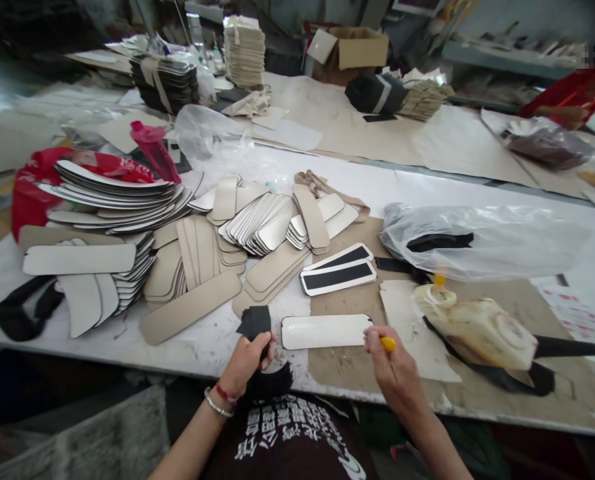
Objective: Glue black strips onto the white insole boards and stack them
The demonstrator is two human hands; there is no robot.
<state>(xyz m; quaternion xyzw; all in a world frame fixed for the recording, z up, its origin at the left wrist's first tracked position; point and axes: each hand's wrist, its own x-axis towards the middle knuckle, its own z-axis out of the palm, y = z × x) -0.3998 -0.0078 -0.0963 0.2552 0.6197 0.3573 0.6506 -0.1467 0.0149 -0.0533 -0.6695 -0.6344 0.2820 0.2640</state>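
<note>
Black strips of material are gripped in my left hand, just left of a white rounded panel. More black strips hang below that hand at the table edge. My right hand is closed around a tool with a yellow handle, its working tip hidden at the panel's right end. Behind the panel lie two white-edged panels with black centres. Fanned beige panels spread to the left.
A stained plastic bottle lies on cardboard at the right, below a clear plastic bag. Stacked white panels and a red bag are at the left. A person's arm shows at the far right.
</note>
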